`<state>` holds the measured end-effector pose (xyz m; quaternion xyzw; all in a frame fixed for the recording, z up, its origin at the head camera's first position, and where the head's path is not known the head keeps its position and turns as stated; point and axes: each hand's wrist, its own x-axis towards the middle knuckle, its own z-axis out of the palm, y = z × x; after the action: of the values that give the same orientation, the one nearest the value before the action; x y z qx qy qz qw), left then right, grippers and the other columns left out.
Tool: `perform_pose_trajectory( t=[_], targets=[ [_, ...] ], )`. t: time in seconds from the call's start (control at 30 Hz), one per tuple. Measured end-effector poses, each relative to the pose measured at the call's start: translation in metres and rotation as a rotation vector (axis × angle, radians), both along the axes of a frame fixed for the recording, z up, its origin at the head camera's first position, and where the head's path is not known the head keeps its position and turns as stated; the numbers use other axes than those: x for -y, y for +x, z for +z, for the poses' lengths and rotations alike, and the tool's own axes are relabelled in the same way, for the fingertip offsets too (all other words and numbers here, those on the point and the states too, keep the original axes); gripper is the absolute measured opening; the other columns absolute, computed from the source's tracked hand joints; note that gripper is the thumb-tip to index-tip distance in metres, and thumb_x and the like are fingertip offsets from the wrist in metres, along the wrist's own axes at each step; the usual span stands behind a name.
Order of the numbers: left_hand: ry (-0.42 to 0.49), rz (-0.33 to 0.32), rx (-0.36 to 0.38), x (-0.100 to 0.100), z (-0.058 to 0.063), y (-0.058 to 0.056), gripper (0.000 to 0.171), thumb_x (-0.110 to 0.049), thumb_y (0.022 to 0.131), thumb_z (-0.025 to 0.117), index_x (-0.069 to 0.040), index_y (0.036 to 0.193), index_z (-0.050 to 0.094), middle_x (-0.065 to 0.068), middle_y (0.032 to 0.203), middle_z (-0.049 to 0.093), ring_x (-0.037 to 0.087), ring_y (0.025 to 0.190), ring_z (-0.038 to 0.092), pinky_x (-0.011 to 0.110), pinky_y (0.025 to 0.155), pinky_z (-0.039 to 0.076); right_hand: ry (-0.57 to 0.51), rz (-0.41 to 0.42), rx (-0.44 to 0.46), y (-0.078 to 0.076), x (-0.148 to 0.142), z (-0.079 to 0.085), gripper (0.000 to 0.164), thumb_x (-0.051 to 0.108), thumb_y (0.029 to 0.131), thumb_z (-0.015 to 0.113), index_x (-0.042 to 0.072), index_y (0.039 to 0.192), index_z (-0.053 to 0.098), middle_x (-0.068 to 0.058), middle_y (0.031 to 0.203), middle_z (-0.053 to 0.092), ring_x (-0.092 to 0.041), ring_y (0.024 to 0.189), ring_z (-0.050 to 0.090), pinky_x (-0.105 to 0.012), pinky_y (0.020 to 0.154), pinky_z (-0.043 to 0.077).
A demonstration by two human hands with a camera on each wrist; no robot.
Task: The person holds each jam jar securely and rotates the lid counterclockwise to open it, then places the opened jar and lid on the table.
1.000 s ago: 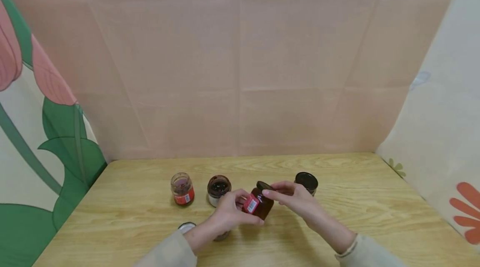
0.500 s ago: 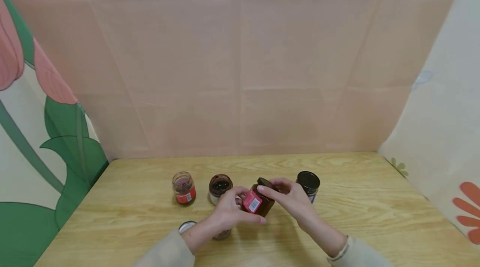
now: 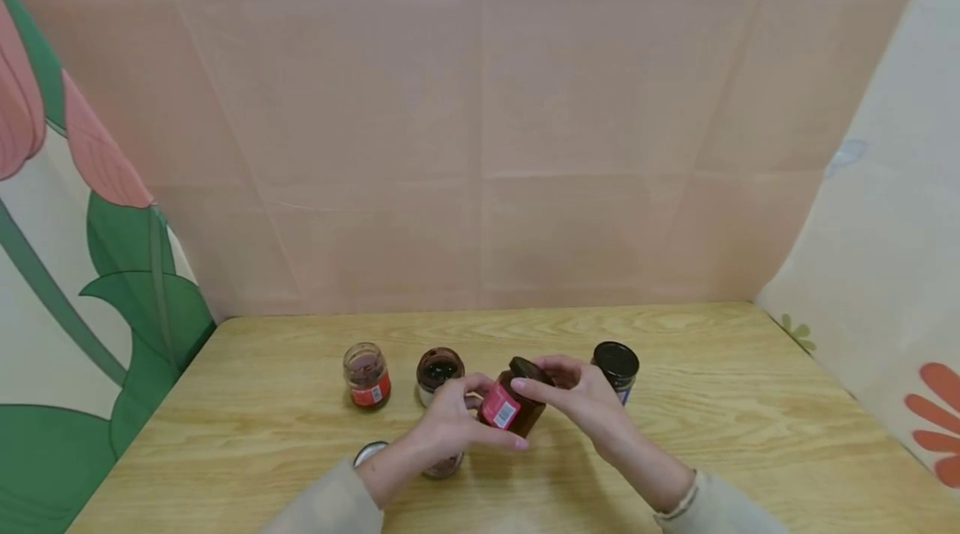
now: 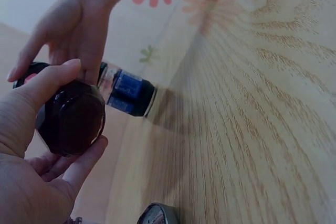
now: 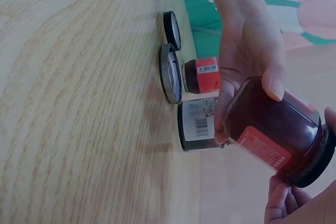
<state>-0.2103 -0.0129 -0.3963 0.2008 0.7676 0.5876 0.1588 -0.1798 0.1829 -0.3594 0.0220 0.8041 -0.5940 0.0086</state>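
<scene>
My left hand (image 3: 450, 421) grips a dark red-brown glass jar (image 3: 501, 407) by its body, above the table. The jar is tilted, and its red label with a white barcode faces me. On its mouth sits a black lid (image 5: 317, 162), which my right hand (image 3: 588, 405) holds between thumb and fingers. In the left wrist view, the base of the jar (image 4: 76, 121) shows between the left thumb and fingers. Behind the right hand stands a jar with a black lid (image 3: 617, 361) and a blue label.
At the back left stand a lidless jar with a red label (image 3: 367, 380) and a lidless jar of dark contents (image 3: 440, 371). Two loose lids lie near the left forearm: one lid (image 3: 370, 452) to its left, another lid (image 3: 446, 467) to its right.
The right hand has shifted slightly left, its thumb further over the lid's near side. The jar stays tilted in the left hand, its label turned slightly.
</scene>
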Motion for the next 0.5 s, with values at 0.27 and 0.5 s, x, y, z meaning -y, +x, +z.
perform_pose_trajectory(
  t=[0.27, 0.5],
  targets=[
    [0.050, 0.007, 0.040, 0.0008, -0.0007, 0.0034, 0.054, -0.019, 0.063, 0.090, -0.014, 0.110, 0.064, -0.001, 0.104, 0.067, 0.017, 0.098, 0.065, 0.033, 0.083, 0.052, 0.007, 0.045, -0.050, 0.0016, -0.0002, 0.0020, 0.040, 0.027, 0.076, 0.081, 0.006, 0.106, 0.067, -0.005, 0.098, 0.071, -0.015, 0.090, 0.063, -0.031, 0.084, 0.047],
    [0.136, -0.039, 0.085, 0.0050, -0.0028, 0.0056, 0.050, -0.013, 0.066, 0.088, -0.011, 0.110, 0.063, 0.001, 0.108, 0.067, 0.021, 0.103, 0.066, 0.033, 0.083, 0.053, 0.041, 0.056, -0.120, 0.0087, 0.0028, 0.0023, 0.037, 0.027, 0.077, 0.080, 0.009, 0.107, 0.068, -0.004, 0.099, 0.071, -0.015, 0.091, 0.063, -0.031, 0.080, 0.046]
  ],
)
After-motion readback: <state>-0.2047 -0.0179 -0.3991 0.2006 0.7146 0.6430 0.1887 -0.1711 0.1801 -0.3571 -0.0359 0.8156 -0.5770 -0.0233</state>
